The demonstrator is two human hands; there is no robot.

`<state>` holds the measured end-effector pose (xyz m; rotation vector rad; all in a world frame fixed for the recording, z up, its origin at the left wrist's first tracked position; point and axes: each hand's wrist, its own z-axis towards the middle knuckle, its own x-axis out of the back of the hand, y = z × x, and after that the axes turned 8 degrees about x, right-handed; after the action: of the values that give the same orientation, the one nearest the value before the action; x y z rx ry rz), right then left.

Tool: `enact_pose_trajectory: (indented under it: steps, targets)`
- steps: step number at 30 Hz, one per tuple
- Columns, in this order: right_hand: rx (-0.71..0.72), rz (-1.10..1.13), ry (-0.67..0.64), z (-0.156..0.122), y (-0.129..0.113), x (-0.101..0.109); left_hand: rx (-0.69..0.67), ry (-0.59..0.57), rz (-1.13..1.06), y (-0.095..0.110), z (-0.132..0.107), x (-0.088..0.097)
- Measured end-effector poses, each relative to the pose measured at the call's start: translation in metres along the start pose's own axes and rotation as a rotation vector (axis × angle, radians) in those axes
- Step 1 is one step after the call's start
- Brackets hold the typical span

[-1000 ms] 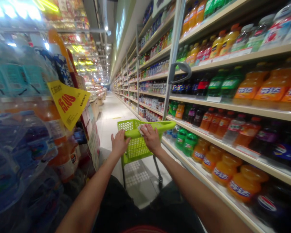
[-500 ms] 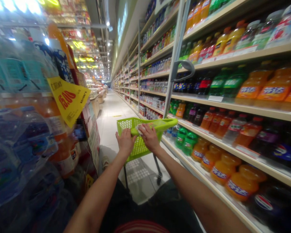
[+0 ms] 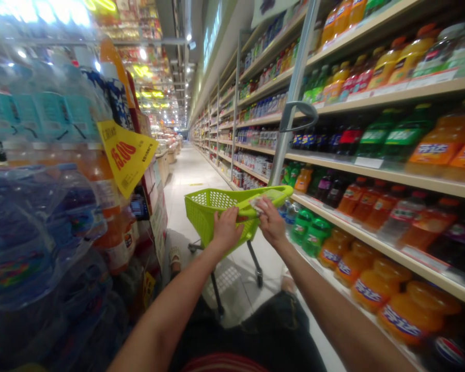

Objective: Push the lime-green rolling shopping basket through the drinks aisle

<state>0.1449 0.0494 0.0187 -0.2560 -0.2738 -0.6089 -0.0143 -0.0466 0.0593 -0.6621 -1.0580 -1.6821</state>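
The lime-green perforated plastic shopping cart [image 3: 205, 219] has turned further on the pale tiled floor [image 3: 180, 181], near its shelf-side edge. Its handle [image 3: 282, 193], gripped by the left hand [image 3: 227, 227], seems better angled for the right hand [image 3: 271, 219], which pinches crumpled white tissue [image 3: 258, 203] against it.

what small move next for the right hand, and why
Probably slide the right hand, with its white wipe, toward the right end of the shopping cart handle: the wipe touches it midway, no hand covers that end, and the left hand rests near the other.
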Motion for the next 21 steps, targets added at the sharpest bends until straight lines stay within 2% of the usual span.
enact_pose_trajectory:
  steps: [4, 8, 10, 13, 18, 21]
  targets:
    - [-0.004, 0.001, 0.045, -0.001, -0.017, 0.002, 0.014, -0.088, -0.047, 0.002, 0.003, -0.011]
    - [0.119, -0.020, -0.022, 0.001, -0.039, 0.002, 0.024, -0.118, -0.025, 0.013, 0.004, -0.016]
    - [0.135, -0.076, -0.052, 0.003, -0.043, 0.004, -0.005, -0.123, -0.009, 0.015, 0.005, -0.015]
    - [0.116, -0.153, -0.070, 0.004, -0.038, 0.009, -0.069, -0.123, -0.016, 0.012, 0.010, -0.013]
    - [0.102, -0.174, -0.028, 0.006, -0.022, 0.016, 0.027, -0.228, -0.017, 0.003, 0.017, -0.018]
    - [0.067, -0.195, -0.022, 0.008, -0.020, 0.017, 0.015, -0.261, 0.005, 0.006, 0.017, -0.023]
